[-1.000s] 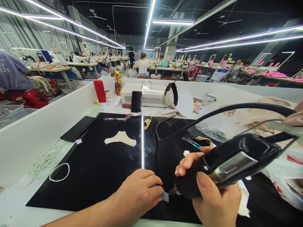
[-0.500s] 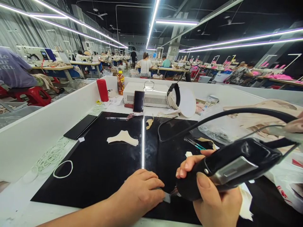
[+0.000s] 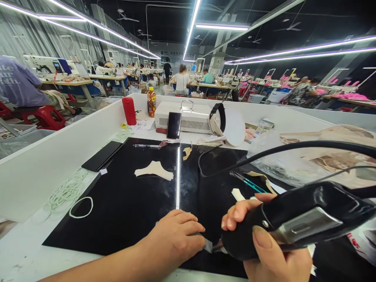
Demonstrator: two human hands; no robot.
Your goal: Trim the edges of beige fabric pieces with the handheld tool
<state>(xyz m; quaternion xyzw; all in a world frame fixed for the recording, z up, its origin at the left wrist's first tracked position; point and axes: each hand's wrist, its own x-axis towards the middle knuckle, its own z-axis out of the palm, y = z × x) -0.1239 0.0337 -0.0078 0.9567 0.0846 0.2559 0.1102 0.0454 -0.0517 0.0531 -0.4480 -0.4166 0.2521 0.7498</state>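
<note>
My right hand [image 3: 279, 246] is wrapped around a thick black corded hand tool [image 3: 302, 217] with a silver lever on its side. From its rounded front a short thin tip [image 3: 217, 246] points left. My left hand [image 3: 179, 237] rests low on the black mat [image 3: 132, 219], fingers curled over a small flat grey strip [image 3: 208, 245]. Most of that strip is hidden under the fingers. The tool's tip is at the strip's right end; whether they touch I cannot tell. Farther up the mat lies a cream fabric piece [image 3: 154, 170] with curved edges.
Teal-handled tweezers [image 3: 249, 183] and cream scraps [image 3: 237, 194] lie beyond my right hand. The tool's black cable [image 3: 282, 148] arches over the right side. A white box [image 3: 195, 117], a phone [image 3: 174, 125] and a bottle [image 3: 151, 102] stand at the back. Pale elastic loops [image 3: 66, 192] lie left.
My right hand and the tool have shifted slightly right and down in view. A hand at the far right edge near the cable is out of view. My left hand stays on the strip.
</note>
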